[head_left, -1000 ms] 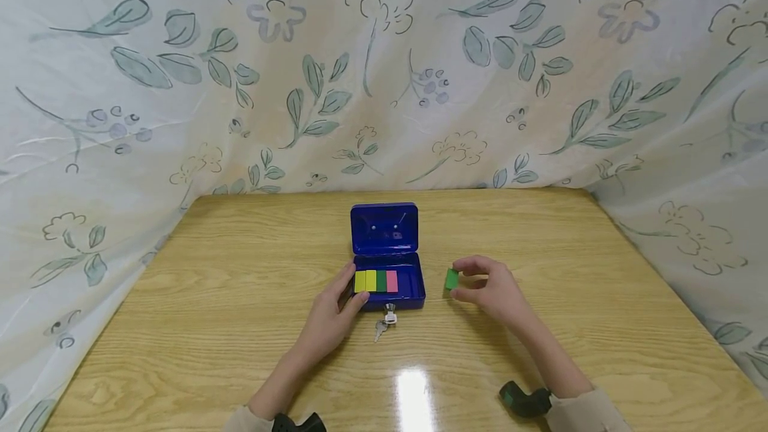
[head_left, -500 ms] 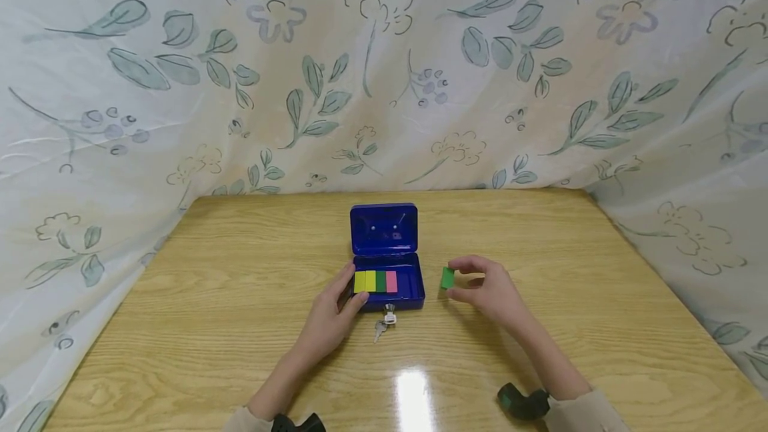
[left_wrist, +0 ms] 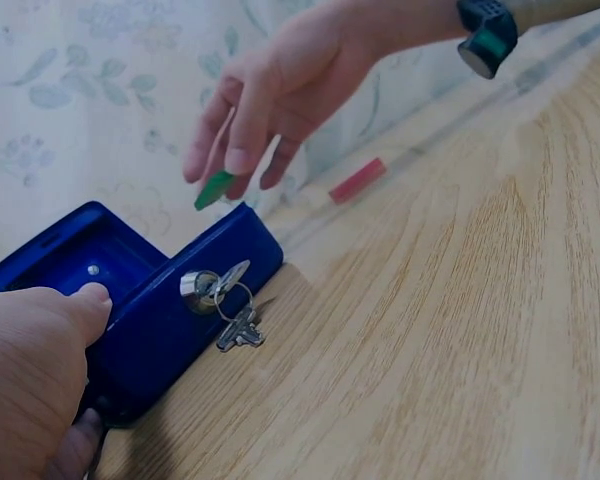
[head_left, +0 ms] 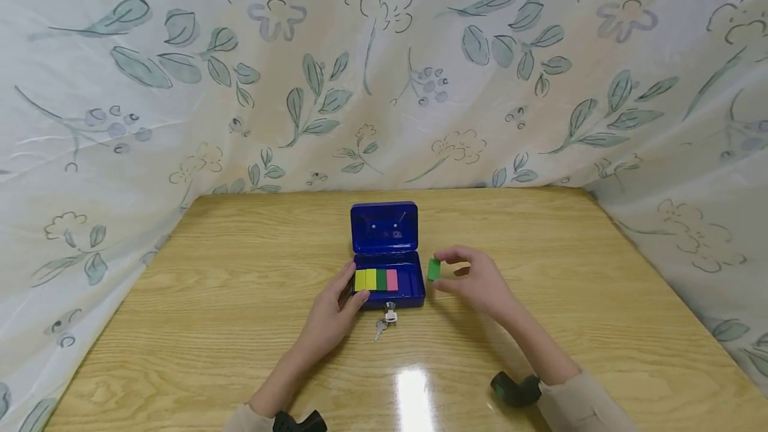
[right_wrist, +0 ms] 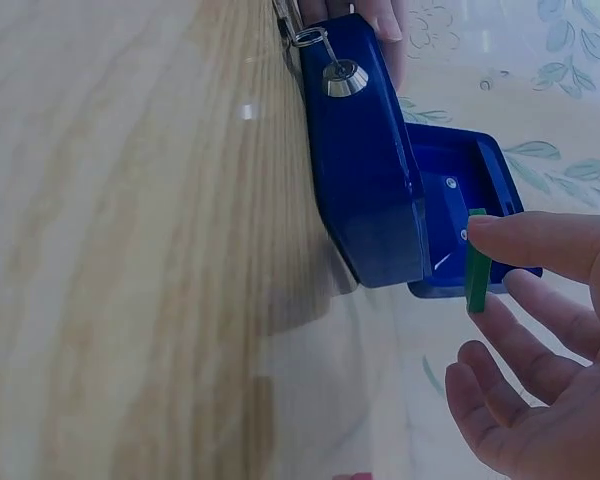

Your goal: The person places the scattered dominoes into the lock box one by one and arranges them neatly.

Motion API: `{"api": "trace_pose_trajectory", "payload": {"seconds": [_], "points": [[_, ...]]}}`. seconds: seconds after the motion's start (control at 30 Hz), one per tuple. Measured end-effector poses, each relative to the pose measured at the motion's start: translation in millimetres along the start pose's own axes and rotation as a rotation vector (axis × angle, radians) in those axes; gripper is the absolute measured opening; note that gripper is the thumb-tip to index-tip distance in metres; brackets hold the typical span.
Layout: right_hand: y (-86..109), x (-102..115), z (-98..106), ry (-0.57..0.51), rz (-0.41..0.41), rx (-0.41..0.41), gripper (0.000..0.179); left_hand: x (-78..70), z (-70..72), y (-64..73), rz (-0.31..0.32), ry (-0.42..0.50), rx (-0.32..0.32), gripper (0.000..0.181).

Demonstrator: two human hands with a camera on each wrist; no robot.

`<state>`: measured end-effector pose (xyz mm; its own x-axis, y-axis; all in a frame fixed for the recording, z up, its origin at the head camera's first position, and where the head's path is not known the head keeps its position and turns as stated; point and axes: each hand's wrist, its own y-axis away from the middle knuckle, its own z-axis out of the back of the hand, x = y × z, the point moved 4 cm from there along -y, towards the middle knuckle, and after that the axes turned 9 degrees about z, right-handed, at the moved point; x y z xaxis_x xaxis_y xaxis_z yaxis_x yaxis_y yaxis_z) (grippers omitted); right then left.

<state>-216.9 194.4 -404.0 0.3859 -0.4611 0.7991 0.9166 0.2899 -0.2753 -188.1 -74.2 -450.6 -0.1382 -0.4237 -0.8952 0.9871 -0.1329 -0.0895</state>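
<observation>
A blue metal cash box (head_left: 409, 303) stands on the table with its lid (head_left: 384, 231) up. Along its left half lie two yellow blocks (head_left: 366, 280), a dark green block (head_left: 381, 280) and a pink block (head_left: 392, 280), side by side. My left hand (head_left: 329, 315) grips the box's front left corner, thumb over the rim in the left wrist view. Just right of the box, my right hand (head_left: 480, 282) pinches a flat green block (head_left: 434, 270) between thumb and fingertips; in the right wrist view this block (right_wrist: 477, 262) is raised above the table.
Keys (head_left: 381, 329) hang on a ring from the lock (left_wrist: 200, 291) in the box's front. A reddish-pink block (left_wrist: 358, 181) lies on the wooden table (head_left: 240, 325) beyond the box in the left wrist view. Floral cloth (head_left: 384, 119) surrounds the table.
My right hand has carried the green block leftward and slightly away from me, up close to the box's right wall. The left hand has stayed on the box.
</observation>
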Motion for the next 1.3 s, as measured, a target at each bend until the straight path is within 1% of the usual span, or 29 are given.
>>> {"api": "trace_pose_trajectory", "payload": {"seconds": [0.33,0.57,0.8,0.93,1.03,1.2,1.3], "points": [[-14.3,7.5,-11.5,0.01,0.027,0.028,0.038,1.1,0.8,1.3,-0.002,0.003,-0.004,0.063],[-21.6,11.3,-23.9,0.024,0.02,0.072,0.04,-1.3,1.9,1.8,-0.016,0.013,-0.008,0.063],[-26.3,10.7,-35.8,0.023,-0.005,0.106,0.039,-0.8,1.5,1.1,-0.011,-0.005,-0.012,0.063],[-29.1,9.3,-42.1,0.033,-0.019,0.125,0.038,-0.5,0.9,0.8,-0.012,0.009,-0.005,0.063],[-31.1,8.2,-46.4,0.041,-0.015,0.137,0.038,-0.4,0.3,0.6,-0.01,0.016,-0.001,0.063],[-32.6,5.5,-50.3,0.064,-0.017,0.156,0.039,-0.3,-0.5,0.1,-0.006,0.02,0.007,0.063],[-33.4,5.2,-51.2,0.087,-0.018,0.163,0.04,-1.3,-0.3,0.0,-0.015,0.016,0.006,0.063]]}}
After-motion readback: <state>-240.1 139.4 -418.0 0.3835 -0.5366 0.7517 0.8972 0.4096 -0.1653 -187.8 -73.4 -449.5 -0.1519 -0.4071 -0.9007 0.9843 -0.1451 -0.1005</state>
